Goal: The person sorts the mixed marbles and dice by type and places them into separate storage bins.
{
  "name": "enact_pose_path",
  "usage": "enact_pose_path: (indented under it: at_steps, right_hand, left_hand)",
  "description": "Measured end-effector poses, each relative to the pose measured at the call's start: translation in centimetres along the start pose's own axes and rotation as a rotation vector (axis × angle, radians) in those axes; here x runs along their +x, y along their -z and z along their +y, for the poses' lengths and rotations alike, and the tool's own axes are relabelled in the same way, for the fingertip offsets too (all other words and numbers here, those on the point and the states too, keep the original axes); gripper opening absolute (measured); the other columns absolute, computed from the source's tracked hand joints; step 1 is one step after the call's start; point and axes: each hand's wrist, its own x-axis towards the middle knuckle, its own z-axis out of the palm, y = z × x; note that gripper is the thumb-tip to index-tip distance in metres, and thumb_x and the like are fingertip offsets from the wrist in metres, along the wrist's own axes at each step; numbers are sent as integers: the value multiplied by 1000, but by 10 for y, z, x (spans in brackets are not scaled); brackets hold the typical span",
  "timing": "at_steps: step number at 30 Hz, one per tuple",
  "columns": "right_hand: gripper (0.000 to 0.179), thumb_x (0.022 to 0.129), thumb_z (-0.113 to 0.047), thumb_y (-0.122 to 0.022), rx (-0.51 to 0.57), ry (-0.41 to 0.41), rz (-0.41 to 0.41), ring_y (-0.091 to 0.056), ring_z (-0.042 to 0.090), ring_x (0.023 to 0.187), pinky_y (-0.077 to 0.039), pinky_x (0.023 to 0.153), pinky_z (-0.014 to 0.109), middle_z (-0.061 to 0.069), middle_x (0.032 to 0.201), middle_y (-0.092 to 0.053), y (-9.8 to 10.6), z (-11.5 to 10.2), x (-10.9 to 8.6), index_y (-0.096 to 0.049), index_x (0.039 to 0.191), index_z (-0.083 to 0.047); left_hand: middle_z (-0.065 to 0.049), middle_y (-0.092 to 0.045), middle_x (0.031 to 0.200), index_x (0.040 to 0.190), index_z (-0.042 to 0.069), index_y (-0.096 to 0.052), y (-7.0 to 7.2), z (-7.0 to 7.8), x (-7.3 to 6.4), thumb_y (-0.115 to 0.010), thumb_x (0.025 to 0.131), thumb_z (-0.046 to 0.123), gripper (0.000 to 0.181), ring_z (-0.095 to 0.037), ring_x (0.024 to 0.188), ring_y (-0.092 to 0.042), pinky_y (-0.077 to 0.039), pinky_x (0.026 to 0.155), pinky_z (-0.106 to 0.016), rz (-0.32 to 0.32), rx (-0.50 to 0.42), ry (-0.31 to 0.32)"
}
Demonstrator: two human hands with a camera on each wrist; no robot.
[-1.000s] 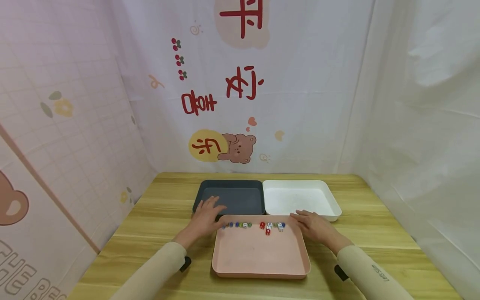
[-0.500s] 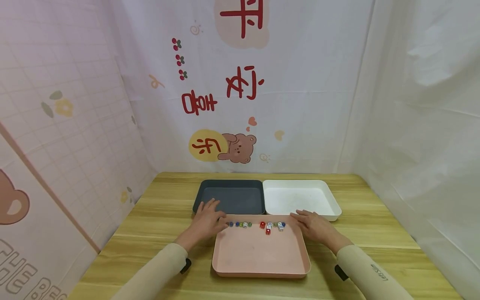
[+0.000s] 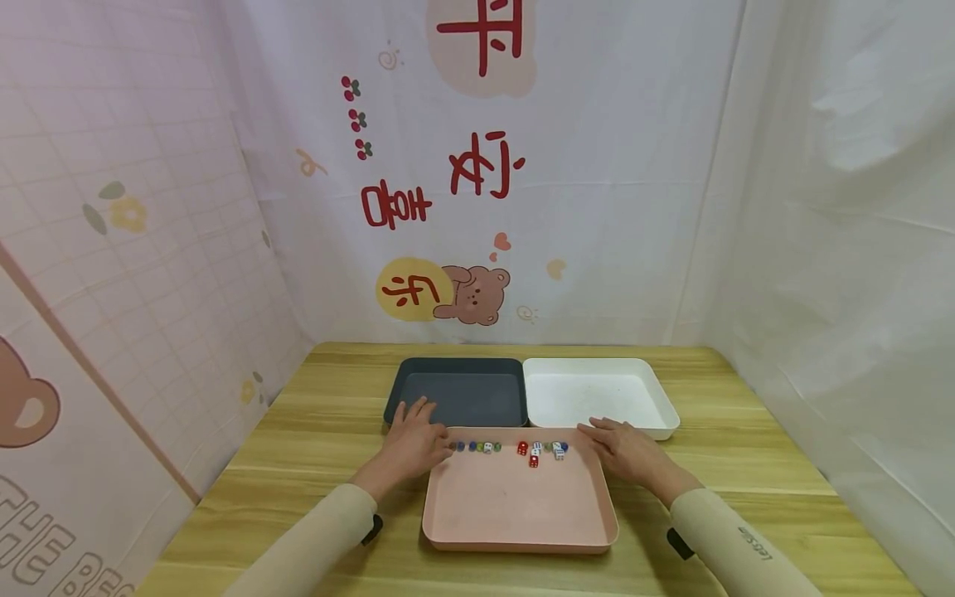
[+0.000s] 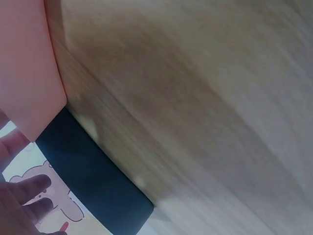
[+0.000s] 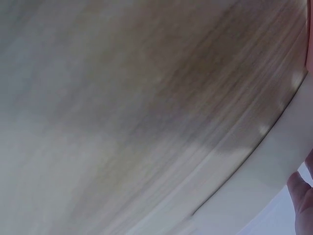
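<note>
In the head view a pink tray (image 3: 515, 514) stands nearest the person, with small glass marbles (image 3: 473, 446), red dice (image 3: 534, 462) and white dice (image 3: 559, 454) gathered along its far side. My left hand (image 3: 410, 444) lies over the tray's far left corner, fingers spread and thumb side at the rim beside the leftmost marbles. Its fingers (image 4: 32, 188) show loosely extended in the left wrist view. At the far right corner, my right hand (image 3: 627, 452) rests by the rim with fingers pointing inward. Only a little of it shows in the right wrist view.
Behind the pink tray, a dark grey tray (image 3: 462, 398) and a white tray (image 3: 597, 394) stand side by side on the wooden table (image 3: 753, 481). White printed curtains (image 3: 597, 207) enclose the back and sides.
My left hand has shifted slightly; its thumb has drawn back, and the leftmost marble seen earlier is now out of sight. My right hand and the trays stay put.
</note>
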Motion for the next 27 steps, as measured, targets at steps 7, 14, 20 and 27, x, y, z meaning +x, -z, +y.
enact_pose_path:
  at_steps: [7,14,20,27]
  right_hand:
    - [35,99,-14,-60,-1,-7,-11,-56,43,120,-42,95,65,25,131,-59,-1,0,1,-63,133,-5]
    - [36,99,-14,-60,-19,-11,-18,-56,43,120,-43,97,64,24,132,-59,-1,1,0,-63,134,-5]
    - [36,99,-14,-60,-14,-8,-12,-56,44,120,-42,97,64,25,131,-59,-1,1,-1,-63,134,-5]
    - [35,98,-11,-61,-15,4,8,-57,44,120,-43,95,65,25,130,-60,-2,2,-1,-63,133,-4]
  left_hand:
    - [-22,-49,143,104,17,-77,4,3,-1,-74,89,35,23,-43,141,-30,-16,111,-68,-19,35,-20]
    - [-20,-49,143,99,18,-79,5,9,3,-75,89,35,20,-42,142,-30,-16,112,-67,-52,66,12]
    - [-18,-49,143,93,19,-79,3,14,6,-75,89,36,18,-41,142,-30,-18,113,-65,-100,125,20]
    - [-15,-51,142,88,21,-78,-2,17,8,-75,88,36,14,-39,142,-32,-21,112,-63,-121,197,10]
